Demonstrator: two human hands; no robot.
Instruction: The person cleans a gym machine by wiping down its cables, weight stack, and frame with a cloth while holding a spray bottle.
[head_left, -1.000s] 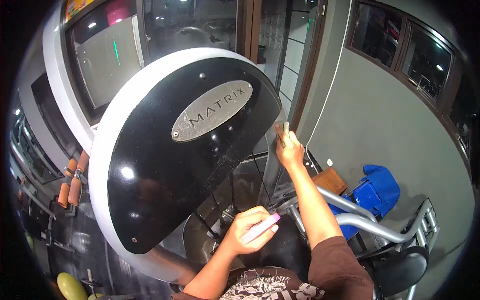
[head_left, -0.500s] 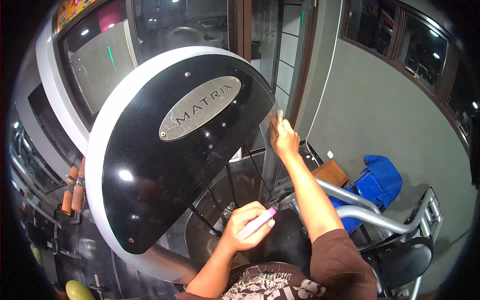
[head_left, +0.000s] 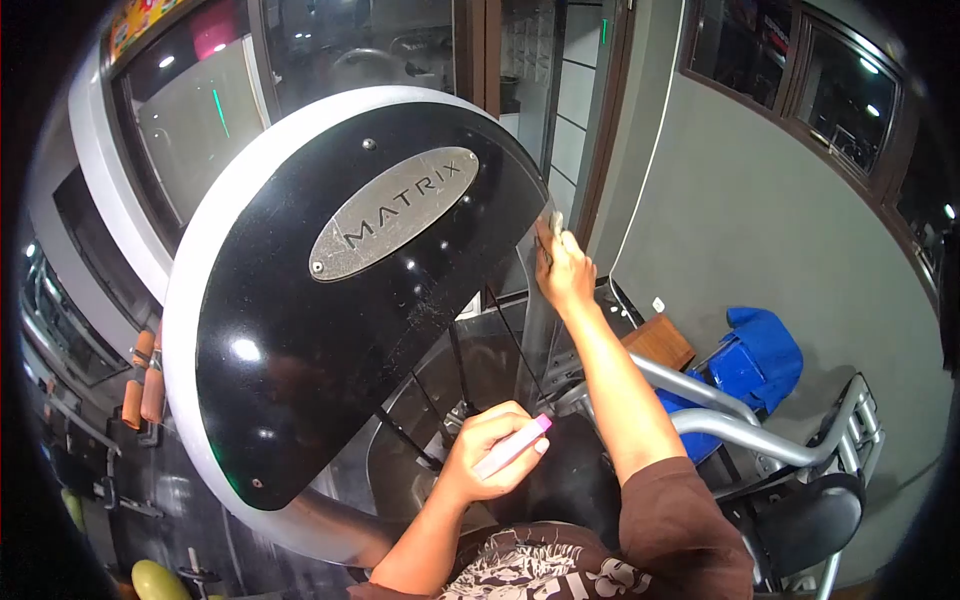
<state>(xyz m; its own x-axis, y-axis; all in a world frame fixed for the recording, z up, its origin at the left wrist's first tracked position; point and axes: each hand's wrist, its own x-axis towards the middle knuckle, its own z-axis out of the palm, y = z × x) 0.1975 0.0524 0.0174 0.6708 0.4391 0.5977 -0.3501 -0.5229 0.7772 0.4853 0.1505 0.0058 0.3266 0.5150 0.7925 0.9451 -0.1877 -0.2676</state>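
My left hand (head_left: 492, 455) is closed around a slim whitish bottle (head_left: 508, 449) with a pink cap, held tilted up to the right in front of my shirt. My right hand (head_left: 567, 275) reaches out to the right rim of a large rounded gym machine cover (head_left: 330, 370). A small greyish piece (head_left: 557, 224), which looks like folded cloth, sticks out above its fingers. The cover is black with a silver rim and carries an oval metal plate (head_left: 395, 214) reading MATRIX. My right fingers are partly hidden at the rim.
Black rods and a dark cable run below the cover. To the right are silver machine tubes (head_left: 745, 437), a black pad (head_left: 812, 522), a blue chair with a blue cloth (head_left: 765, 350) and a brown wooden box (head_left: 660, 344). Orange foam rollers (head_left: 152, 393) stand at left.
The machine cover appears shifted slightly left and up in view. My right hand stays at the rim, having moved very little. My left hand keeps its hold on the bottle.
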